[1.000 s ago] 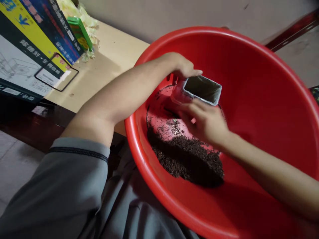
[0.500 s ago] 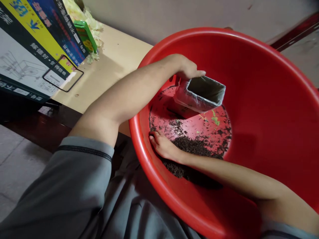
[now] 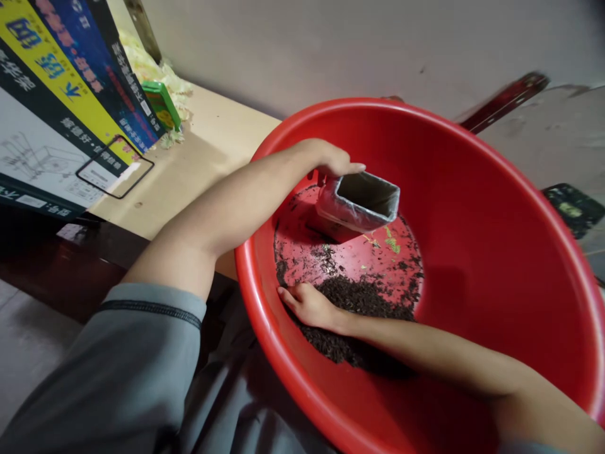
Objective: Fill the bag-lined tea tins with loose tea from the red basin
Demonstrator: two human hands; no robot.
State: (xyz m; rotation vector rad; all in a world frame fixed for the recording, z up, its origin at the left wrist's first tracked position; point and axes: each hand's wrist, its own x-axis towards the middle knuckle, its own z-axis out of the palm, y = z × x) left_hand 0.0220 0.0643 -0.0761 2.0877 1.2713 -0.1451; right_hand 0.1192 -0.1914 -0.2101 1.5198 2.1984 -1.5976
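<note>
Foil pouch (image 3: 359, 203) pinched at rim by left hand (image 3: 331, 161), mouth open, tilted above basin floor. Right hand (image 3: 309, 306) flat, unclenched, on dark tea leaves (image 3: 359, 302) in red basin (image 3: 496, 208). Better scooping: cup fingers, gather toward pouch mouth.

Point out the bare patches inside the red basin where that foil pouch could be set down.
Free: the round red plastic basin's far and right walls, and the speckled floor patch between the grey foil pouch in the left hand and the dark granule pile. Crowded: the near floor, where the right hand lies in the pile.
</note>
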